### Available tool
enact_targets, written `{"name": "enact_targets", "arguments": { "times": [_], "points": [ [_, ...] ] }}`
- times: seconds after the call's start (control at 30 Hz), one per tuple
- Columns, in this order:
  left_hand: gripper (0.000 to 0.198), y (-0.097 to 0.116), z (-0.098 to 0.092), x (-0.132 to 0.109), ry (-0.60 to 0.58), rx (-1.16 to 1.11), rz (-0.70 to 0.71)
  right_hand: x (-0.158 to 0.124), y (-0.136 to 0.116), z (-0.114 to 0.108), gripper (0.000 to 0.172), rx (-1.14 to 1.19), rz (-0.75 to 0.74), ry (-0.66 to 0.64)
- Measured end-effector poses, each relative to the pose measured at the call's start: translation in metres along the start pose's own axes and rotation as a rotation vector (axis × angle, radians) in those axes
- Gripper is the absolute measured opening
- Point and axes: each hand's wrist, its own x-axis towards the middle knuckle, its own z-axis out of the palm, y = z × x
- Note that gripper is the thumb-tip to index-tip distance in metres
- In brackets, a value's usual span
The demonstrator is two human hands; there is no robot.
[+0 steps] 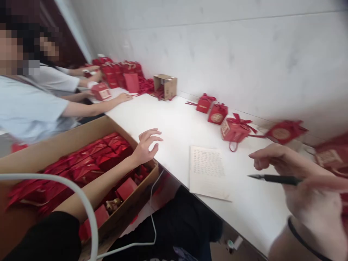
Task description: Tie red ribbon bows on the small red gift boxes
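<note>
My left hand (146, 146) reaches over the corner of a cardboard box, its fingers loosely curled and apart, holding nothing. On the right, a black pen (280, 179) rests in my right hand (304, 177), its tip pointing left above the white table (252, 206). A sheet of paper (208, 174) with rows of handwriting lies flat between my two hands, touched by neither. Beyond it stand small red gift boxes (236, 128) tied with ribbon bows, several in a row along the wall.
The large cardboard box (152, 172) at left holds many red gift bags (87, 163). A small open carton (170, 88) stands near the wall beside red bags (115, 74). Co-workers (29, 105) sit at the far left, one handling a red box (101, 91). A white cable (154, 224) hangs below.
</note>
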Motion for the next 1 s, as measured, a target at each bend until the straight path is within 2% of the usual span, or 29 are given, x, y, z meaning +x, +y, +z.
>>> {"name": "enact_targets", "arguments": {
  "times": [0.1,0.17,0.3,0.37,0.43,0.53,0.63,0.77,1.0],
  "points": [
    [0.017,0.035,0.046,0.039,-0.127,-0.193,0.179,-0.015,0.026,0.001,0.080,0.082,0.151,0.183],
    [0.017,0.058,0.084,0.060,-0.221,-0.323,0.184,-0.033,0.053,0.011,0.079,0.106,0.261,0.238],
    [0.017,0.102,0.158,0.091,-0.383,-0.622,0.045,-0.070,0.098,0.034,0.061,0.070,0.376,0.305],
    [0.017,0.119,0.186,0.097,-0.437,-0.752,-0.072,-0.081,0.112,0.042,0.050,0.026,0.412,0.307],
    [0.018,0.129,0.206,0.096,-0.462,-0.822,-0.191,-0.087,0.119,0.048,0.039,-0.031,0.463,0.309],
    [0.018,0.132,0.223,0.090,-0.481,-0.858,-0.277,-0.085,0.124,0.052,0.030,-0.097,0.542,0.290],
    [0.018,0.129,0.229,0.086,-0.536,-0.878,-0.270,-0.079,0.127,0.055,0.026,-0.118,0.580,0.281],
    [0.019,0.127,0.228,0.088,-0.603,-0.848,-0.261,-0.072,0.129,0.055,0.030,-0.119,0.592,0.285],
    [0.017,0.134,0.222,0.089,-0.636,-0.742,-0.227,-0.071,0.127,0.054,0.035,-0.232,0.579,0.217]
  ]
}}
